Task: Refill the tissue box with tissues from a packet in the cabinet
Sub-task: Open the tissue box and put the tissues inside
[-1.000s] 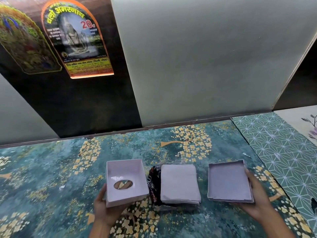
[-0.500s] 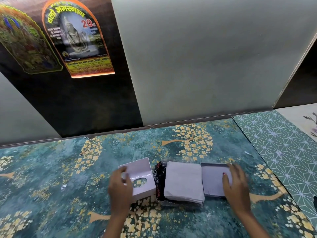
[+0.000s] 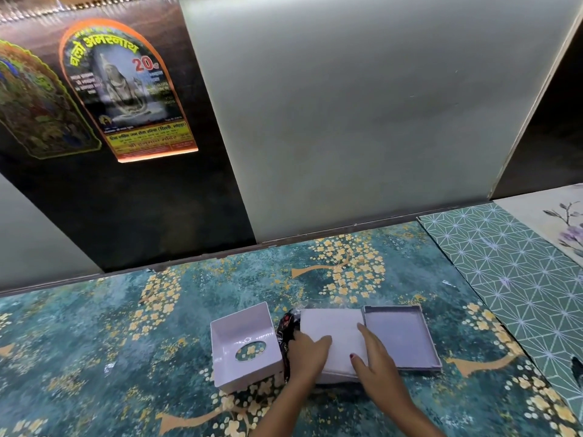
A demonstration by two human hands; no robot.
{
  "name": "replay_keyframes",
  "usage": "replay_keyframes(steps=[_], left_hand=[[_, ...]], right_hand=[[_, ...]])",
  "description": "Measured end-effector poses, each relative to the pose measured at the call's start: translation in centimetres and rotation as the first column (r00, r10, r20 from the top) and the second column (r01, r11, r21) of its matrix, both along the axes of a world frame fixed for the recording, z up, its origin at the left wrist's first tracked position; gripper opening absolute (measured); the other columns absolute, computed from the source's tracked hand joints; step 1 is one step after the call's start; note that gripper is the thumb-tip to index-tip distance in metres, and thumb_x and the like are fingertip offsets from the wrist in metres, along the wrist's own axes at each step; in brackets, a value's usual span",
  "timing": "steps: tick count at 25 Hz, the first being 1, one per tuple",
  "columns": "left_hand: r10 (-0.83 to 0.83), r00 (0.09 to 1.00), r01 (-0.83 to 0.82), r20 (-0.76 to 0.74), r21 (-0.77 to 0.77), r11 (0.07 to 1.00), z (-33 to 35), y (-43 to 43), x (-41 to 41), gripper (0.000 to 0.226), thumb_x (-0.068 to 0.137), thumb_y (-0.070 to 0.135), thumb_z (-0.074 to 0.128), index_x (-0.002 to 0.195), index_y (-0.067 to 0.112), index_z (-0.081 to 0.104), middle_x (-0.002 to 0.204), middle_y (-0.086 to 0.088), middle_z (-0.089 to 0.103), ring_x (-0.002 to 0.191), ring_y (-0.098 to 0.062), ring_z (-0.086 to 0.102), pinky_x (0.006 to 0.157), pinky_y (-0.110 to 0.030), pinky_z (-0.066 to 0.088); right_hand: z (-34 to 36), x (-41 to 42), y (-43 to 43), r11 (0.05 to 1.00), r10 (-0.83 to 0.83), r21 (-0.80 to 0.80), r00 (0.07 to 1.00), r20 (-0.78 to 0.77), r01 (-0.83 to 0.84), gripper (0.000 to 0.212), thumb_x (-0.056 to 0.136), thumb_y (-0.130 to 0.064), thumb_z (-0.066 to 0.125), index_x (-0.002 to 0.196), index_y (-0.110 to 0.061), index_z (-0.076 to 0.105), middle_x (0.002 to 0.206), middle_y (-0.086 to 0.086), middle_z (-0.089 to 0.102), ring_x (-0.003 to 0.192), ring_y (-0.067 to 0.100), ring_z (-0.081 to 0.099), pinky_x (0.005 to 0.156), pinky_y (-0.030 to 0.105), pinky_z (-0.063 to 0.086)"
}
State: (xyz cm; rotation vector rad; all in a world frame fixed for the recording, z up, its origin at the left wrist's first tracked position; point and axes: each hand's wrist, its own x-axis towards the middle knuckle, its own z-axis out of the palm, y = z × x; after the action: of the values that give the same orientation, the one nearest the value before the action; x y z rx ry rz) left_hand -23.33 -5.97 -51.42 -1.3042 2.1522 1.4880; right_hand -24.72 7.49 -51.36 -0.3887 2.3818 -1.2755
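Observation:
A white stack of tissues (image 3: 331, 324) lies on its black packet wrapper (image 3: 285, 330) in the middle of the patterned surface. My left hand (image 3: 307, 353) grips the stack's left edge, fingers curled over the top. My right hand (image 3: 377, 362) holds the right edge, thumb on top and fingers along the side. The tissue box's white top (image 3: 244, 332), with an oval hole, sits upside down just left of the stack. The shallow grey box base (image 3: 402, 337) lies just right of it, with nothing inside.
The teal and gold patterned surface (image 3: 126, 342) stretches left and in front. A green geometric mat (image 3: 511, 272) lies to the right. Upright grey and black cabinet panels (image 3: 347, 121) with stickers stand close behind.
Both hands have let go of the box top and the base, which now rest on the surface. The hands moved inward onto the tissue stack.

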Motion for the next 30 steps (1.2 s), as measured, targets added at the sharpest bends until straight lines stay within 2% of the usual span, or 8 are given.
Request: replay_keyframes(steps=[3, 10, 13, 16, 20, 24, 28, 30], left_hand=[[0.071, 0.998, -0.07, 0.002, 0.158, 0.985, 0.5, -1.0, -0.3, 0.052, 0.086, 0.022, 0.051, 0.13, 0.003, 0.032, 0.13, -0.017, 0.045, 0.104, -0.03, 0.052, 0.08, -0.035, 0.045], [0.147, 0.972, -0.068, -0.181, 0.379, 0.923, 2.0, -2.5, 2.0, 0.047, 0.087, 0.013, 0.056, 0.127, 0.005, 0.032, 0.126, -0.019, 0.05, 0.108, -0.036, 0.054, 0.092, -0.05, 0.048], [0.303, 0.884, -0.082, -0.356, 0.521, 0.85, 5.0, -4.5, 5.7, 0.029, 0.088, 0.006, 0.051, 0.116, 0.011, 0.045, 0.108, -0.012, 0.061, 0.094, -0.03, 0.059, 0.074, -0.041, 0.052], [0.427, 0.81, -0.163, -0.403, 0.544, 0.823, 6.7, -8.4, 8.8, 0.017, 0.089, 0.011, 0.049, 0.106, 0.012, 0.054, 0.098, -0.012, 0.066, 0.086, -0.029, 0.062, 0.061, -0.036, 0.058], [0.361, 0.868, -0.286, -0.342, 0.25, 0.925, 5.5, -13.2, 9.5, 0.038, 0.081, 0.013, 0.065, 0.113, -0.002, 0.05, 0.117, -0.025, 0.06, 0.1, -0.039, 0.06, 0.08, -0.045, 0.054], [0.26, 0.918, -0.276, -0.3, -0.012, 0.961, 4.3, -13.9, 8.8, 0.026, 0.082, 0.011, 0.064, 0.102, -0.005, 0.058, 0.095, -0.019, 0.062, 0.071, -0.025, 0.059, 0.052, -0.024, 0.051], [0.218, 0.946, -0.279, -0.24, -0.261, 0.924, 3.5, -12.7, 8.2, 0.033, 0.078, 0.024, 0.067, 0.102, 0.002, 0.065, 0.099, -0.018, 0.068, 0.085, -0.03, 0.064, 0.065, -0.032, 0.051], [0.156, 0.948, -0.248, -0.276, -0.338, 0.908, 3.3, -12.7, 8.6, 0.029, 0.077, 0.024, 0.067, 0.095, 0.0, 0.066, 0.094, -0.018, 0.068, 0.073, -0.023, 0.061, 0.052, -0.025, 0.043]], right_hand=[[0.0, 0.0, 0.1, 1.0, 0.004, -0.019, 1.0, 0.006, -0.004, 0.054, 0.091, -0.015, 0.047, 0.14, -0.017, 0.025, 0.15, 0.004, 0.026, 0.136, 0.019, 0.028, 0.108, 0.03, 0.027], [1.5, -0.9, 0.4, 0.941, -0.154, -0.292, 0.985, 0.08, 0.171, 0.031, 0.092, -0.016, 0.046, 0.117, -0.033, 0.041, 0.123, 0.001, 0.048, 0.121, 0.023, 0.047, 0.095, 0.035, 0.042], [4.1, -1.4, -1.1, 0.893, -0.11, -0.384, 0.941, 0.321, 0.235, 0.032, 0.092, -0.026, 0.044, 0.123, -0.033, 0.039, 0.123, 0.001, 0.047, 0.111, 0.021, 0.049, 0.094, 0.037, 0.042], [7.0, -1.0, -5.4, 0.873, 0.167, -0.451, 0.753, 0.636, 0.188, 0.029, 0.091, -0.036, 0.042, 0.116, -0.024, 0.047, 0.112, 0.006, 0.057, 0.099, 0.027, 0.058, 0.081, 0.043, 0.051], [7.7, -0.1, -11.9, 0.947, 0.237, -0.309, 0.83, 0.505, -0.082, 0.021, 0.086, -0.014, 0.054, 0.104, -0.004, 0.058, 0.092, 0.009, 0.061, 0.081, 0.022, 0.059, 0.065, 0.027, 0.046], [4.9, -0.4, -14.4, 0.97, 0.243, -0.066, 0.927, 0.284, -0.234, 0.009, 0.08, -0.011, 0.053, 0.083, -0.006, 0.06, 0.087, 0.015, 0.064, 0.078, 0.024, 0.06, 0.057, 0.028, 0.036], [3.4, -1.1, -14.2, 0.974, 0.222, 0.007, 0.968, 0.12, -0.225, 0.014, 0.078, -0.013, 0.055, 0.069, -0.002, 0.055, 0.068, 0.019, 0.057, 0.06, 0.02, 0.048, 0.052, 0.029, 0.027], [3.0, -1.0, -13.9, 0.962, 0.271, 0.013, 0.962, 0.047, -0.271, 0.018, 0.079, -0.014, 0.058, 0.075, 0.003, 0.063, 0.071, 0.022, 0.063, 0.059, 0.018, 0.048, 0.047, 0.028, 0.027]])
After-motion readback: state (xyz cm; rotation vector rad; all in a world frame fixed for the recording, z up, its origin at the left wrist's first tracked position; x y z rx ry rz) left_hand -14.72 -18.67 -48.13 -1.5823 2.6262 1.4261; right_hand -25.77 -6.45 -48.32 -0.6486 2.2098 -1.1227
